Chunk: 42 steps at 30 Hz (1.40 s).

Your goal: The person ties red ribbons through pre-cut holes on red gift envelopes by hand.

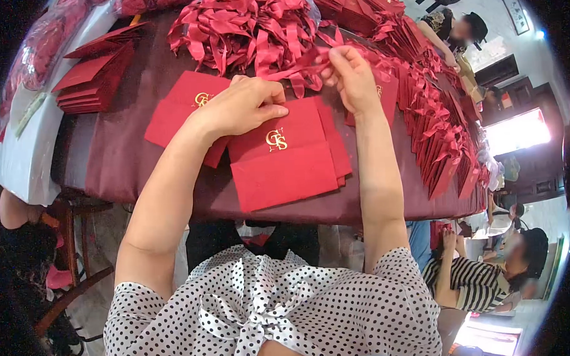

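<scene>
A red paper bag (pixel 283 163) with gold letters lies in front of me on the table, slightly turned, over other red bags whose edges show at its right. My left hand (pixel 252 104) is closed at its top edge, thumb and fingers pinched there. Up and to the right, my right hand (pixel 352 78) pinches a red satin ribbon (pixel 301 67) between thumb and fingertips. The ribbon runs left toward my left hand, where its end is hidden. Another lettered red bag (pixel 181 109) lies beyond my left forearm, and one more (pixel 386 99) shows behind my right wrist.
A big heap of loose red ribbons (pixel 242 29) sits at the back of the dark red tablecloth (pixel 118 152). Folded red bags (pixel 99 74) stand at the left, beside a white box (pixel 30 152). Rows of ribboned bags (pixel 424 123) line the right. People (pixel 489 265) sit nearby.
</scene>
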Each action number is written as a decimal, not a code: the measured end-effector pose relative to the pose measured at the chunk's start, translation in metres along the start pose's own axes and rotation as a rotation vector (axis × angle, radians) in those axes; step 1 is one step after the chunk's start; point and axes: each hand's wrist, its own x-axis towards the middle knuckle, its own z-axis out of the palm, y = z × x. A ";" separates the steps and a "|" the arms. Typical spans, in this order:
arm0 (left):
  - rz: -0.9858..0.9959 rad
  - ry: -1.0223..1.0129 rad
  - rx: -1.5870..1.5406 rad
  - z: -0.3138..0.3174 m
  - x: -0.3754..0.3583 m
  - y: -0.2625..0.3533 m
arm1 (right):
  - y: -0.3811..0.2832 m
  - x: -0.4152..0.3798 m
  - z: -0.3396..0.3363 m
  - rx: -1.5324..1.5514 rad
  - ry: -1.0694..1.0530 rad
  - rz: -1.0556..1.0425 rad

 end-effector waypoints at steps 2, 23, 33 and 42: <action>0.014 0.033 0.060 0.001 -0.001 -0.001 | -0.008 -0.001 -0.007 0.042 0.014 -0.060; 0.118 0.081 0.109 -0.002 -0.004 0.009 | -0.001 -0.014 -0.024 -1.624 -0.011 0.137; 0.105 0.345 -0.059 -0.007 -0.001 0.002 | -0.047 -0.026 -0.002 -0.723 0.092 0.058; -0.069 0.216 -0.340 -0.005 0.001 -0.002 | -0.028 -0.048 0.058 -0.895 -0.110 -0.233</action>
